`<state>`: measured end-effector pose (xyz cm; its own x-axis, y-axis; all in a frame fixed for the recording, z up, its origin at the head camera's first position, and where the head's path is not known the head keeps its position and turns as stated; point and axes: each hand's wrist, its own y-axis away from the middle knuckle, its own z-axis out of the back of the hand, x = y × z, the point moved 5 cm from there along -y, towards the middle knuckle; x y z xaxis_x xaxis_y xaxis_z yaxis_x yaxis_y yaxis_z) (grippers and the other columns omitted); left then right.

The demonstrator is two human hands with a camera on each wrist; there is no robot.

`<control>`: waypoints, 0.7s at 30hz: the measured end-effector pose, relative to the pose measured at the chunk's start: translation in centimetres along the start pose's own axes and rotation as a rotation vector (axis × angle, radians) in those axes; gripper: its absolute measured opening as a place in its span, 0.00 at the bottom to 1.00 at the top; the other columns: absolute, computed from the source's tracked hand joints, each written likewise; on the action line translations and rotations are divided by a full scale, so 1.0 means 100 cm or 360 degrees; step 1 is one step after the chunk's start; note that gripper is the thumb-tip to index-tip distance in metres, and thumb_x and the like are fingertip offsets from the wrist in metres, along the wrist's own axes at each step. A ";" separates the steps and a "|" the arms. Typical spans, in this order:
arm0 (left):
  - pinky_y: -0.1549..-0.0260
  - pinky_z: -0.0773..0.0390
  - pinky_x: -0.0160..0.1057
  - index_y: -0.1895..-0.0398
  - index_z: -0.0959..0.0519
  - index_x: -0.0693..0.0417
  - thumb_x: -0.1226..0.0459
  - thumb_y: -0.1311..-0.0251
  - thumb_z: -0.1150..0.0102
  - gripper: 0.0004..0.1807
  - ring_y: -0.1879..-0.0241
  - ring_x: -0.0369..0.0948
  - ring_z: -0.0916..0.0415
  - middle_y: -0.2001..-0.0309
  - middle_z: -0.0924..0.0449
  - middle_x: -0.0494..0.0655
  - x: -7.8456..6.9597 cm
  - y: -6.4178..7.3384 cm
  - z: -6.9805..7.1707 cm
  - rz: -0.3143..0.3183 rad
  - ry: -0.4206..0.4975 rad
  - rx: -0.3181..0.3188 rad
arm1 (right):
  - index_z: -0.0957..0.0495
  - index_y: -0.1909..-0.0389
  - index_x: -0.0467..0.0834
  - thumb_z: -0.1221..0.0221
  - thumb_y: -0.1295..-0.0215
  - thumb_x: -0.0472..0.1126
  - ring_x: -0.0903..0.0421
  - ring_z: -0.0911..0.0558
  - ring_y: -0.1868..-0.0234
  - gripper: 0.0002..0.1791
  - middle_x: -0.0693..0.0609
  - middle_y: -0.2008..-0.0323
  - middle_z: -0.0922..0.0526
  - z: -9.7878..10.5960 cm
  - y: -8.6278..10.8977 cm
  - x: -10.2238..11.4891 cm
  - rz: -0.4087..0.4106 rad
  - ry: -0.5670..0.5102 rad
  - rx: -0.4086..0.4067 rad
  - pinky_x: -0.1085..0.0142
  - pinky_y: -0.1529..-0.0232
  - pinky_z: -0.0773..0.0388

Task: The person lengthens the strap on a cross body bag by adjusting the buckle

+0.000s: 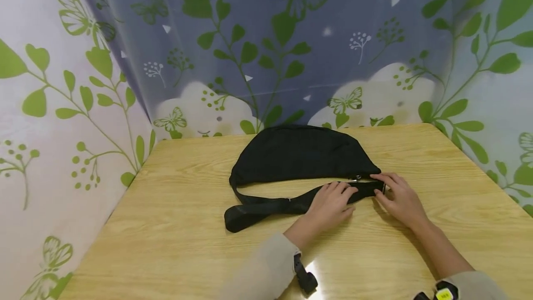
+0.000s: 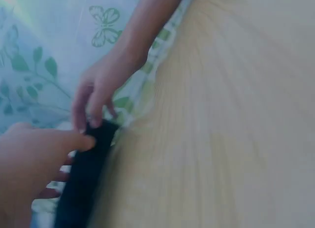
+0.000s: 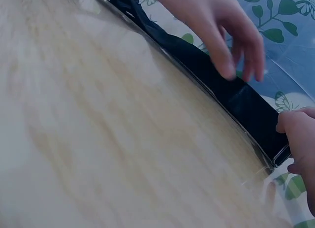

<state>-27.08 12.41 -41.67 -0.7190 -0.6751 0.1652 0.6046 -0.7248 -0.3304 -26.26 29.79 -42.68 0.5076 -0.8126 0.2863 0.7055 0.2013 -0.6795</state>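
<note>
Black half-moon fabric bag (image 1: 304,154) lies flat on pale wood-grain table (image 1: 166,226); wide black strap (image 1: 300,205) laid out in front, left loop not flattened, so seemingly partway. Right hand (image 1: 401,200) pinches strap's end; left hand (image 1: 331,205) over strap, pinch unclear.
</note>
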 end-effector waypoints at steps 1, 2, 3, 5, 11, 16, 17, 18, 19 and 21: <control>0.51 0.35 0.32 0.43 0.28 0.42 0.47 0.39 0.48 0.23 0.51 0.34 0.34 0.49 0.30 0.37 -0.003 -0.006 -0.003 0.0062 -0.0006 -0.0054 | 0.23 0.52 0.38 0.36 0.53 0.29 0.42 0.27 0.57 0.22 0.41 0.57 0.26 -0.001 0.000 0.001 -0.0006 0.0000 0.0006 0.50 0.63 0.30; 0.52 0.35 0.31 0.44 0.27 0.41 0.47 0.39 0.48 0.22 0.52 0.34 0.33 0.51 0.29 0.37 -0.005 -0.011 -0.006 0.0129 -0.0004 -0.0108 | 0.23 0.52 0.38 0.36 0.52 0.29 0.42 0.26 0.56 0.22 0.41 0.57 0.26 -0.002 0.000 0.002 -0.0014 -0.0003 0.0010 0.50 0.63 0.30; 0.53 0.34 0.31 0.45 0.26 0.41 0.47 0.40 0.47 0.21 0.53 0.34 0.33 0.52 0.29 0.37 -0.007 -0.015 -0.008 0.0196 0.0011 -0.0159 | 0.24 0.52 0.38 0.36 0.52 0.29 0.42 0.26 0.56 0.22 0.41 0.57 0.26 -0.002 0.000 0.003 -0.0021 -0.0006 0.0013 0.50 0.62 0.30; 0.55 0.34 0.31 0.48 0.24 0.41 0.47 0.40 0.46 0.19 0.55 0.34 0.33 0.54 0.28 0.36 -0.011 -0.023 -0.014 0.0323 0.0046 -0.0254 | 0.24 0.52 0.38 0.38 0.51 0.28 0.43 0.26 0.57 0.22 0.40 0.57 0.26 -0.002 0.000 0.004 -0.0044 -0.0020 0.0023 0.51 0.64 0.30; 0.46 0.41 0.36 0.62 0.20 0.37 0.46 0.43 0.44 0.11 0.47 0.36 0.36 0.52 0.28 0.36 -0.015 -0.032 -0.024 0.0522 0.0164 -0.0469 | 0.26 0.51 0.37 0.45 0.49 0.25 0.49 0.25 0.61 0.21 0.43 0.56 0.26 0.001 -0.001 0.004 -0.0117 -0.0084 0.0039 0.59 0.68 0.29; 0.43 0.41 0.37 0.69 0.20 0.39 0.52 0.42 0.42 0.05 0.46 0.35 0.34 0.51 0.25 0.35 -0.013 -0.029 -0.021 0.0478 0.0323 -0.0545 | 0.27 0.51 0.36 0.46 0.51 0.23 0.49 0.25 0.62 0.23 0.43 0.57 0.26 0.001 0.000 0.003 -0.0131 -0.0116 0.0054 0.59 0.69 0.28; 0.45 0.39 0.36 0.69 0.20 0.39 0.52 0.41 0.42 0.05 0.49 0.35 0.32 0.53 0.25 0.35 -0.013 -0.029 -0.021 0.0470 0.0354 -0.0545 | 0.28 0.51 0.36 0.46 0.51 0.23 0.48 0.25 0.63 0.23 0.42 0.57 0.26 0.001 0.000 0.002 -0.0138 -0.0123 0.0054 0.59 0.70 0.28; 0.48 0.37 0.35 0.69 0.20 0.39 0.52 0.41 0.43 0.05 0.52 0.34 0.31 0.54 0.25 0.35 -0.012 -0.029 -0.021 0.0468 0.0376 -0.0545 | 0.28 0.50 0.36 0.46 0.51 0.23 0.48 0.24 0.63 0.23 0.42 0.57 0.26 0.001 0.000 0.002 -0.0146 -0.0132 0.0055 0.61 0.70 0.28; 0.50 0.36 0.33 0.69 0.20 0.40 0.53 0.40 0.43 0.05 0.55 0.34 0.30 0.56 0.25 0.36 -0.012 -0.029 -0.021 0.0469 0.0407 -0.0546 | 0.28 0.50 0.35 0.47 0.51 0.23 0.48 0.24 0.63 0.23 0.42 0.57 0.26 0.002 0.000 0.001 -0.0153 -0.0140 0.0054 0.62 0.70 0.28; 0.56 0.34 0.30 0.68 0.20 0.40 0.53 0.40 0.44 0.06 0.59 0.34 0.29 0.59 0.25 0.37 -0.011 -0.029 -0.021 0.0480 0.0466 -0.0548 | 0.29 0.50 0.35 0.47 0.51 0.22 0.48 0.24 0.63 0.23 0.42 0.57 0.27 0.002 0.000 -0.001 -0.0162 -0.0162 0.0048 0.67 0.69 0.29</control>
<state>-28.77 15.57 -42.83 -0.6260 -0.7440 -0.2337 0.6870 -0.3843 -0.6167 -26.17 29.96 -42.58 0.4793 -0.7703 0.4206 0.7696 0.1385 -0.6233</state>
